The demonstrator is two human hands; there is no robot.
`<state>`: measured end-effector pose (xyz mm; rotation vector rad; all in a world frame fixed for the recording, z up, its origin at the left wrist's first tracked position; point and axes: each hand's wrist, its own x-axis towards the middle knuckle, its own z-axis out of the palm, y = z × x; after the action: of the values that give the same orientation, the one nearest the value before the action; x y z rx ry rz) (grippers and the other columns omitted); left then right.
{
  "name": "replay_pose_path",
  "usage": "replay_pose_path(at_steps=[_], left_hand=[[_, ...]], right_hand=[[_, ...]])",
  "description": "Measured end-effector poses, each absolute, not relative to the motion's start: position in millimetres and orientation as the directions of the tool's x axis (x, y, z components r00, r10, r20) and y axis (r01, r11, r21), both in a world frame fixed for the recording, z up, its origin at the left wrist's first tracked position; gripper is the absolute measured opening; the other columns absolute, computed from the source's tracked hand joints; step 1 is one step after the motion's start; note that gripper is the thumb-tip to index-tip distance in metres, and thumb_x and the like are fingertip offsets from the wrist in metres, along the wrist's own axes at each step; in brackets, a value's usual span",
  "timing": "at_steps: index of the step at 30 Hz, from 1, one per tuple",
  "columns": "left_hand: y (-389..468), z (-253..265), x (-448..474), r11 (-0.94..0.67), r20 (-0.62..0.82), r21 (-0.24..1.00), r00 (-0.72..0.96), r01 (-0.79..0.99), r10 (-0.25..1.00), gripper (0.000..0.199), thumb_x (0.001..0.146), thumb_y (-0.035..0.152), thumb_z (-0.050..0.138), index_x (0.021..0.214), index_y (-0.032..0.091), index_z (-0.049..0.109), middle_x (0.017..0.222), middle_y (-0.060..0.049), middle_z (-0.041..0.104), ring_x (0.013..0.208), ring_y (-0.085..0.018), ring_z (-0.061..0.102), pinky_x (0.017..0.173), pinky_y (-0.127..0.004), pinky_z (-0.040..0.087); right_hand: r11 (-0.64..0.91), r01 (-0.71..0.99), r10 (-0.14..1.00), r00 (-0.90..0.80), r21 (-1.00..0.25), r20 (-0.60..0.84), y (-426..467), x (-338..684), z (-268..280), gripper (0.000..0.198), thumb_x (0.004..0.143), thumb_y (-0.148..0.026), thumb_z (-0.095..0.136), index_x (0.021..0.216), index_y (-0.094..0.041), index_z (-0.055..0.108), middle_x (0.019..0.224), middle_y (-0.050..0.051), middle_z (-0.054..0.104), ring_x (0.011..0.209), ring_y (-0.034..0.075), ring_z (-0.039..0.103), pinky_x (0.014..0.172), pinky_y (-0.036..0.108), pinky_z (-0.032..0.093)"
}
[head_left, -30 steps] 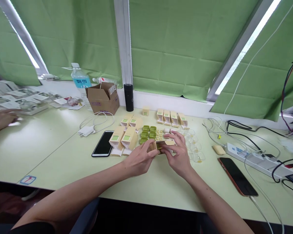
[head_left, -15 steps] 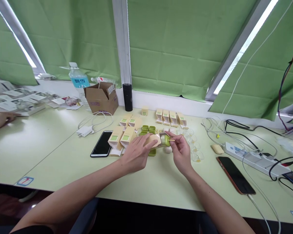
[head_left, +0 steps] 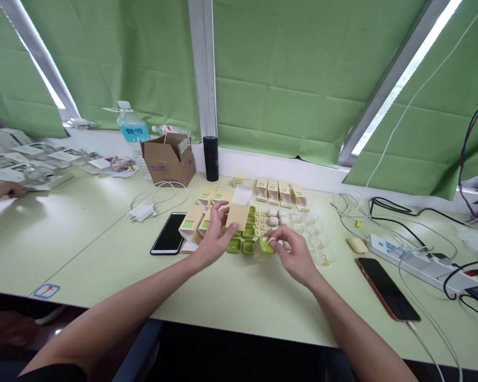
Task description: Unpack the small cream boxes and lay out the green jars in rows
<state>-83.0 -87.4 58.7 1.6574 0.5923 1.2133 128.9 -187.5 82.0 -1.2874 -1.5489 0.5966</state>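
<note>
My left hand (head_left: 217,231) grips a small cream carton (head_left: 238,214) between thumb and fingers, its pale flap pointing up and away. Lower and to the right, my right hand (head_left: 292,253) pinches a yellow loop on a small clear container with a green top (head_left: 265,245). That container hangs over the table, apart from the carton. Beneath and between the hands are several green square cups (head_left: 233,245), small yellow pieces (head_left: 260,223) and pinkish-white rounded pieces (head_left: 273,213). Clear cups (head_left: 321,240) lie right of my right hand. More cream cartons (head_left: 191,223) stand by my left hand.
Another row of cartons (head_left: 273,190) stands at the back. A dark phone (head_left: 168,233) lies left; another phone (head_left: 387,288) and a power strip (head_left: 418,265) with cables lie right. A cardboard box (head_left: 169,162) and black flask (head_left: 211,159) stand behind. Another person's hand (head_left: 3,189) is far left.
The green-topped container has come out of the carton's open end and moved down with my right hand. My left hand has turned the carton so its flap points up and away.
</note>
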Motion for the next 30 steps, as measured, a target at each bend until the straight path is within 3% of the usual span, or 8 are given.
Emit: replay_pose_path(at_steps=[4, 7, 11, 14, 18, 21, 25, 30], left_hand=[[-88, 60, -77, -0.143, 0.29, 0.918, 0.38, -0.371, 0.878, 0.06, 0.09, 0.048, 0.07, 0.132, 0.027, 0.033, 0.112, -0.004, 0.066, 0.092, -0.017, 0.066, 0.083, -0.031, 0.052], [-89, 60, -76, -0.014, 0.221, 0.887, 0.398, -0.461, 0.89, 0.06, 0.087, 0.047, 0.074, 0.13, 0.027, 0.036, 0.108, -0.002, 0.068, 0.091, -0.016, 0.067, 0.081, -0.029, 0.053], [-91, 61, -75, 0.078, 0.205, 0.835, 0.441, -0.544, 0.874, 0.055, 0.087, 0.045, 0.076, 0.125, 0.026, 0.04, 0.114, -0.005, 0.069, 0.098, -0.019, 0.069, 0.082, -0.033, 0.056], [-94, 65, -73, 0.137, 0.199, 0.797, 0.47, -0.588, 0.86, 0.049, 0.089, 0.045, 0.074, 0.122, 0.025, 0.043, 0.117, -0.007, 0.07, 0.094, -0.019, 0.069, 0.077, -0.031, 0.056], [-98, 76, -71, 0.283, 0.149, 0.749, 0.568, -0.599, 0.81, 0.039, 0.094, 0.044, 0.066, 0.122, 0.022, 0.052, 0.116, -0.009, 0.069, 0.085, -0.019, 0.07, 0.074, -0.032, 0.055], [-103, 87, -70, 0.406, 0.087, 0.73, 0.663, -0.55, 0.744, 0.035, 0.098, 0.045, 0.055, 0.117, 0.017, 0.061, 0.109, -0.012, 0.07, 0.078, -0.021, 0.067, 0.074, -0.037, 0.055], [-112, 100, -63, 0.482, 0.073, 0.731, 0.758, -0.483, 0.649, 0.04, 0.1, 0.046, 0.046, 0.115, 0.015, 0.065, 0.102, -0.013, 0.07, 0.073, -0.021, 0.064, 0.071, -0.039, 0.054], [-111, 96, -47, 0.531, 0.072, 0.716, 0.806, -0.452, 0.588, 0.034, 0.099, 0.042, 0.048, 0.109, 0.015, 0.065, 0.093, -0.011, 0.069, 0.069, -0.02, 0.064, 0.068, -0.036, 0.052]], right_hand=[[0.307, 0.727, 0.944, -0.153, -0.614, 0.292, -197, 116, 82, 0.01, 0.085, -0.014, 0.061, 0.08, -0.023, 0.061, 0.083, 0.001, 0.074, 0.082, 0.022, 0.067, 0.078, 0.037, 0.049], [0.32, 0.801, 0.942, -0.21, -0.506, 0.262, -199, 110, 80, 0.014, 0.08, -0.01, 0.064, 0.077, -0.023, 0.062, 0.077, 0.001, 0.072, 0.078, 0.022, 0.067, 0.07, 0.032, 0.046], [0.298, 0.83, 0.952, -0.225, -0.471, 0.206, -199, 111, 80, 0.016, 0.076, -0.008, 0.067, 0.074, -0.023, 0.063, 0.072, 0.0, 0.071, 0.073, 0.021, 0.067, 0.062, 0.028, 0.042], [0.319, 0.787, 0.947, -0.251, -0.528, 0.198, -200, 119, 87, 0.015, 0.076, -0.011, 0.07, 0.079, -0.025, 0.065, 0.076, -0.001, 0.071, 0.072, 0.019, 0.066, 0.062, 0.028, 0.043], [0.312, 0.556, 0.95, -0.153, -0.77, 0.274, -188, 133, 96, 0.008, 0.085, -0.03, 0.068, 0.091, -0.024, 0.067, 0.085, 0.001, 0.072, 0.077, 0.018, 0.066, 0.065, 0.029, 0.048], [0.266, 0.199, 0.954, 0.088, -0.943, 0.288, -172, 137, 97, 0.029, 0.083, -0.044, 0.073, 0.1, -0.022, 0.066, 0.09, 0.005, 0.073, 0.079, 0.019, 0.067, 0.065, 0.03, 0.051], [0.219, -0.132, 0.975, 0.076, -0.967, 0.211, -160, 128, 96, 0.052, 0.071, -0.05, 0.083, 0.112, -0.022, 0.067, 0.106, 0.009, 0.075, 0.091, 0.024, 0.07, 0.07, 0.034, 0.055], [0.182, -0.249, 0.98, -0.037, -0.951, 0.198, -156, 115, 97, 0.05, 0.069, -0.054, 0.083, 0.104, -0.022, 0.066, 0.1, 0.008, 0.076, 0.078, 0.023, 0.07, 0.065, 0.038, 0.057]])
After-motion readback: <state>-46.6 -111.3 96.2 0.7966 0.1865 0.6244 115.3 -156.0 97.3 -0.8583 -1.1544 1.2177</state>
